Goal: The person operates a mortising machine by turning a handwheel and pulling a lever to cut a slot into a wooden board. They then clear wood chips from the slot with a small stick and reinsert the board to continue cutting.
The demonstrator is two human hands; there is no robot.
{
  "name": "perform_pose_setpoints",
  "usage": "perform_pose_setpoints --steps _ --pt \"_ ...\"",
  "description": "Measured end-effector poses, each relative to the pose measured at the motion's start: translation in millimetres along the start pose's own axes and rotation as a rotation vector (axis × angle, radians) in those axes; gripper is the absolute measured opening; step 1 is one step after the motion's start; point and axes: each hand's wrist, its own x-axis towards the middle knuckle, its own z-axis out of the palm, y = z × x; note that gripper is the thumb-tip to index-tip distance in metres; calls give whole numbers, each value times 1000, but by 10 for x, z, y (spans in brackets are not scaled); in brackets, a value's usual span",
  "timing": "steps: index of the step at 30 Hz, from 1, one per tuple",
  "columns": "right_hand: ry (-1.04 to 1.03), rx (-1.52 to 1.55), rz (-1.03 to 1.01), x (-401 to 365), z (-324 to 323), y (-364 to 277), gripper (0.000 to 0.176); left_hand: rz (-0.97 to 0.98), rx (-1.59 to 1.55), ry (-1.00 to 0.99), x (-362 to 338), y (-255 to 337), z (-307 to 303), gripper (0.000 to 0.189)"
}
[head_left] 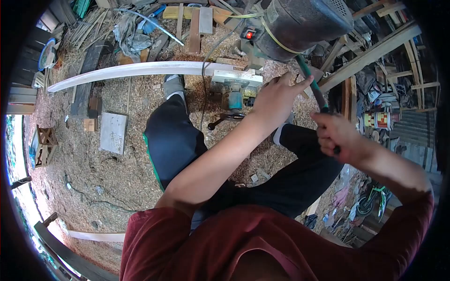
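The right hand (335,136) is closed around the lower end of a green bar (313,84), with a dark end (336,150) showing below the fist. The left hand (276,96) is open, palm down, with its fingers partly spread; one fingertip reaches the upper part of the green bar, but whether it presses on it cannot be told. The bar slopes up and to the left to a dark, rounded machine (307,28), which has a yellowish cord around its body and a glowing red switch (249,35) on its left side.

Beside the left hand, a short pale board (236,77) lies across a metal vise (236,98) with a bluish body and a dark handle below. A long pale board (136,70) stretches from behind the short one far out to the left, passing over a dark beam (86,79). A thin dark cable (203,89) hangs across the long board and down past the vise.

The person's legs, in dark trousers (173,145), are spread on either side of the vise. Wood shavings cover the floor (136,182). To the left lie a flat grey board (113,133) and, farther out, a small wooden frame (45,146). Wood pieces and a grey cloth (132,40) lie at the top; more timber, a patterned can (378,120) and a small green bicycle (372,201) are at the right.
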Motion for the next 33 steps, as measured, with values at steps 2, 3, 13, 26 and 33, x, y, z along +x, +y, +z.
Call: perform_pose_setpoints --steps 2,3,13,26,33 --pt "19 9 -46 115 93 214 38 5 50 -8 -64 -55 63 85" --pt "39 18 -99 197 131 294 40 13 103 -11 -78 -76 75 84" --pt "85 187 -283 1051 454 1107 74 -132 147 -250 -188 -203 150 80" --pt "428 54 -768 2927 1126 2016 54 -266 487 -680 -347 -315 24 57" --pt "574 3 -891 3091 1273 2010 53 -326 496 -783 -358 -281 175 59"
